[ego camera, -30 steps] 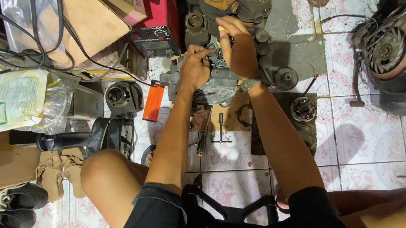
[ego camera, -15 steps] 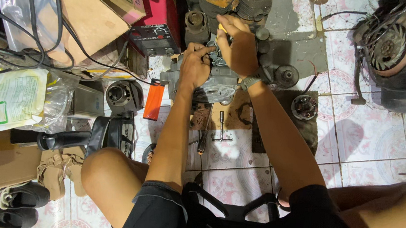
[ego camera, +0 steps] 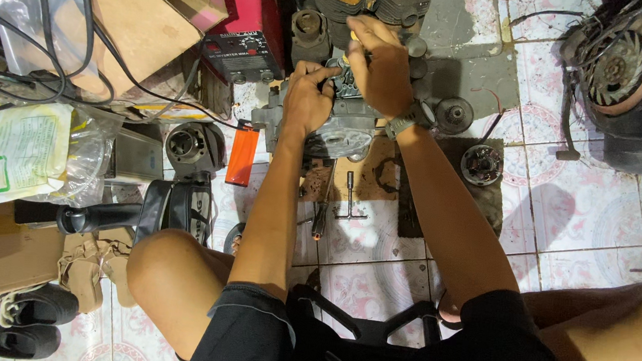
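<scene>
Head view: the grey engine casing [ego camera: 341,131] sits on the tiled floor [ego camera: 569,212] before the seated person. Left hand [ego camera: 306,102] rests on it, fingers curled. Right hand [ego camera: 383,69] grips a small yellow-tipped tool [ego camera: 353,37], fingers closed round it.

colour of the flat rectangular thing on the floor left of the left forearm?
Orange flat rectangular piece, clearest in the head view.
</scene>
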